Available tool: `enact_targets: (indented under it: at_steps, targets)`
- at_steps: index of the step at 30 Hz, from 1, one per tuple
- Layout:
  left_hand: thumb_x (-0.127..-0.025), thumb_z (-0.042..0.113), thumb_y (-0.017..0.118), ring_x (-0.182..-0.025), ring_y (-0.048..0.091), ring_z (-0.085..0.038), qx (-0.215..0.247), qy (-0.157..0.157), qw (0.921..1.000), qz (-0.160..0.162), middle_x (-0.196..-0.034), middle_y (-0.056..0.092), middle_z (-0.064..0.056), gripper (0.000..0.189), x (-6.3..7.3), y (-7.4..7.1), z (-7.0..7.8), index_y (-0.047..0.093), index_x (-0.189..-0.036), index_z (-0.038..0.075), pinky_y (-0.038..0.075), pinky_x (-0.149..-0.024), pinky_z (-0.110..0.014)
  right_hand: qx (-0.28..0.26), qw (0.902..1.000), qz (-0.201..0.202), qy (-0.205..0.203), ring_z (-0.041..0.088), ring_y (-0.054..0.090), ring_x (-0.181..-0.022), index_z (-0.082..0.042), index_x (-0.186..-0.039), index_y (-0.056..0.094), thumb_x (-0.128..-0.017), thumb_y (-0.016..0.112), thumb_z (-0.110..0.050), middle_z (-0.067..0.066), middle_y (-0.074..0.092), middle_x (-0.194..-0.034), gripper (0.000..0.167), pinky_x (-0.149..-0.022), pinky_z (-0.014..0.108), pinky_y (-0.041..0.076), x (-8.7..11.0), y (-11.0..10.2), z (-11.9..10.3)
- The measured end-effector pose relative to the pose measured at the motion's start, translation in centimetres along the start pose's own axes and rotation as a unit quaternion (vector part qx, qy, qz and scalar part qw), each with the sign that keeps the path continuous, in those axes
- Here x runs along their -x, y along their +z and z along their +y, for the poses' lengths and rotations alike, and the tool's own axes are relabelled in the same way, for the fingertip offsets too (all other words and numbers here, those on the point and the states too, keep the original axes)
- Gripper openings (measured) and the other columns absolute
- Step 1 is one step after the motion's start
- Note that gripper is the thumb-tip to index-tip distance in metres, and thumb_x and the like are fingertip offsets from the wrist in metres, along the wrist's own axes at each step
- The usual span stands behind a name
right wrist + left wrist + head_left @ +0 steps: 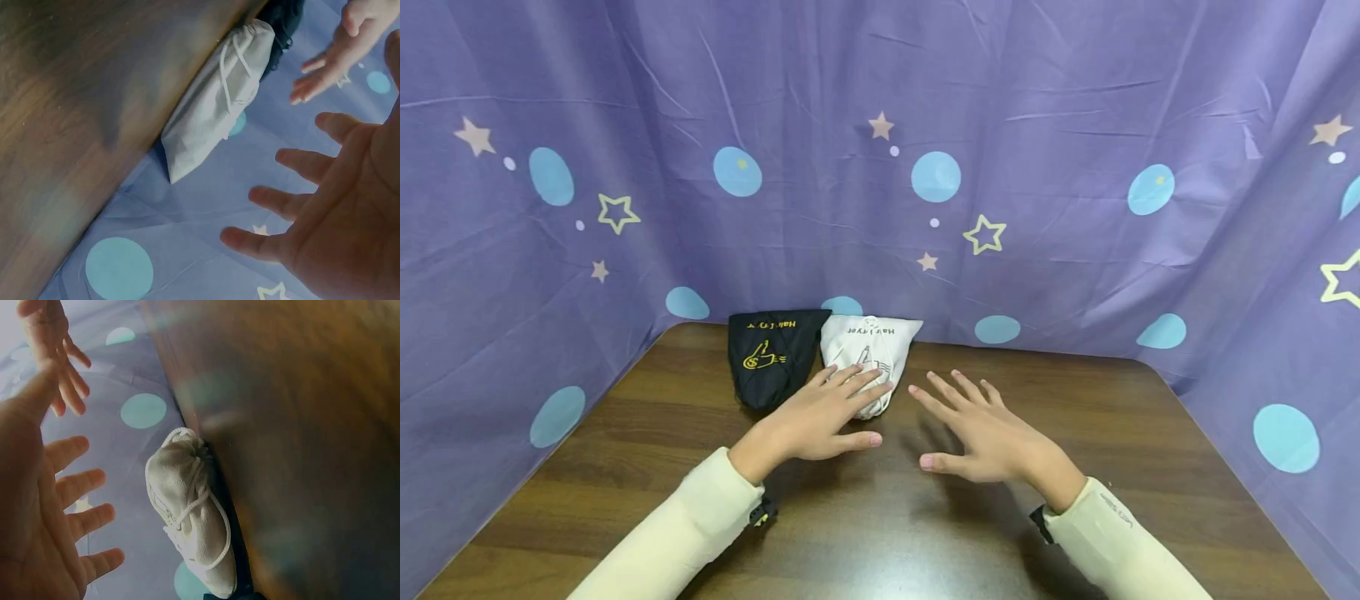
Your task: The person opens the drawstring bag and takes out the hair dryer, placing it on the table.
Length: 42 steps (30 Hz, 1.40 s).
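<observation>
My left hand [822, 419] and right hand [991, 435] hold nothing. The black cloth bag [775, 358] and white cloth drawstring bag [859, 343] look not opened yet.

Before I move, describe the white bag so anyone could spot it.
Find the far edge of the brown table, by the purple curtain. The white bag sits there, just right of the black bag in the head view. Its print is grey; its neighbour's is yellow.

Black bag [773, 367] reading "Hair Dryer", "$", white bag [847, 348] reading "Hair Dryer"
</observation>
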<state>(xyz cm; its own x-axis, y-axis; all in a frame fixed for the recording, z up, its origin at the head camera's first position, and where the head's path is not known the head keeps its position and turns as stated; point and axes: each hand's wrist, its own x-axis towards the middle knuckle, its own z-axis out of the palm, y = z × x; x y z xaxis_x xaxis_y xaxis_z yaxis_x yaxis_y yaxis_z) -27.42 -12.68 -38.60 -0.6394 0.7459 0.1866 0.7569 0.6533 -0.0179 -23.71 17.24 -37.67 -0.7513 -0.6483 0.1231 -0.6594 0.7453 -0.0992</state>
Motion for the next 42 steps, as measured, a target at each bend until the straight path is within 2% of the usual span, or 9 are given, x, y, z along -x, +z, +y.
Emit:
enact_targets:
  at_steps: [6, 11, 14, 20, 26, 29, 35, 38, 42]
  targets:
    - [-0.100, 0.060, 0.053, -0.148, 0.035, -0.035, -0.018, -0.014, 0.9996, 0.014, -0.161, 0.040, -0.010, 0.074, -0.8, -0.4, -1.2, 0.038, -0.159, 0.019, 0.024, -0.118, -0.060, 0.013, 0.9996, 0.000, -0.024, 0.036, 0.026, -0.151, -0.035, -0.164, 0.019, -0.091, 0.039, -0.082, 0.007, 0.023, -0.168, 0.089, -0.110, 0.070, 0.029, -1.4, 0.4, 0.4]
    - [-0.100, 0.052, 0.059, -0.145, 0.039, -0.034, -0.012, -0.029, 0.9994, 0.018, -0.157, 0.044, -0.013, 0.069, -2.1, -0.9, -2.4, 0.042, -0.156, 0.016, 0.027, -0.117, -0.059, 0.011, 0.9992, 0.013, -0.036, 0.034, 0.034, -0.147, -0.033, -0.163, 0.025, -0.094, 0.053, -0.071, 0.008, 0.031, -0.165, 0.084, -0.108, 0.067, 0.034, -2.8, 0.9, 0.8]
    - [-0.101, 0.052, 0.058, -0.145, 0.039, -0.033, -0.008, -0.047, 0.9988, 0.008, -0.157, 0.044, -0.013, 0.068, -2.9, -1.1, -3.4, 0.042, -0.156, 0.016, 0.028, -0.116, -0.060, 0.009, 0.9991, 0.017, -0.038, 0.034, 0.037, -0.145, -0.029, -0.162, 0.030, -0.095, 0.058, -0.065, 0.008, 0.034, -0.164, 0.081, -0.106, 0.068, 0.035, -3.7, 1.1, 1.0]
    - [-0.104, 0.047, 0.053, -0.149, 0.033, -0.034, 0.023, -0.079, 0.9962, -0.029, -0.160, 0.038, -0.016, 0.064, -4.5, -1.0, -5.6, 0.041, -0.157, 0.012, 0.027, -0.116, -0.062, 0.004, 0.9989, 0.012, -0.045, 0.036, 0.038, -0.143, -0.021, -0.160, 0.036, -0.096, 0.056, -0.065, 0.012, 0.038, -0.161, 0.080, -0.105, 0.068, 0.035, -5.6, 1.6, 1.4]
    - [-0.105, 0.047, 0.051, -0.148, 0.033, -0.039, 0.061, -0.104, 0.9910, -0.059, -0.161, 0.035, -0.020, 0.064, -6.0, -0.5, -7.1, 0.040, -0.157, 0.009, 0.031, -0.112, -0.065, 0.009, 0.9986, 0.017, -0.049, 0.036, 0.035, -0.144, -0.022, -0.161, 0.034, -0.097, 0.052, -0.067, 0.014, 0.037, -0.160, 0.080, -0.107, 0.064, 0.034, -7.6, 2.4, 1.5]
    - [-0.105, 0.046, 0.050, -0.147, 0.033, -0.042, 0.061, -0.116, 0.9897, -0.058, -0.162, 0.034, -0.020, 0.064, -7.0, -0.2, -7.8, 0.040, -0.157, 0.010, 0.032, -0.111, -0.066, 0.019, 0.9980, 0.022, -0.056, 0.034, 0.034, -0.144, -0.022, -0.161, 0.033, -0.097, 0.049, -0.069, 0.011, 0.037, -0.160, 0.081, -0.107, 0.061, 0.034, -8.6, 2.9, 1.5]
    - [-0.106, 0.042, 0.049, -0.149, 0.029, -0.043, 0.075, -0.140, 0.9855, -0.061, -0.164, 0.030, -0.020, 0.062, -8.7, 0.1, -8.6, 0.036, -0.159, 0.011, 0.028, -0.114, -0.066, 0.031, 0.9973, 0.025, -0.063, 0.035, 0.035, -0.143, -0.020, -0.160, 0.035, -0.097, 0.049, -0.068, 0.013, 0.038, -0.159, 0.080, -0.108, 0.059, 0.034, -10.2, 3.9, 1.2]
    - [-0.107, 0.041, 0.048, -0.151, 0.026, -0.041, 0.090, -0.156, 0.9815, -0.065, -0.165, 0.028, -0.018, 0.062, -9.5, 0.2, -8.8, 0.033, -0.160, 0.013, 0.025, -0.118, -0.062, 0.039, 0.9972, 0.023, -0.059, 0.037, 0.036, -0.141, -0.021, -0.159, 0.036, -0.097, 0.049, -0.069, 0.015, 0.037, -0.157, 0.079, -0.110, 0.058, 0.033, -10.8, 4.2, 1.0]
    - [-0.108, 0.040, 0.047, -0.151, 0.026, -0.039, 0.100, -0.166, 0.9794, -0.055, -0.165, 0.027, -0.017, 0.061, -10.4, 0.4, -9.3, 0.032, -0.161, 0.014, 0.023, -0.120, -0.058, 0.039, 0.9977, 0.020, -0.052, 0.039, 0.035, -0.140, -0.021, -0.158, 0.038, -0.097, 0.049, -0.068, 0.016, 0.037, -0.155, 0.078, -0.112, 0.057, 0.033, -11.4, 4.3, 0.6]
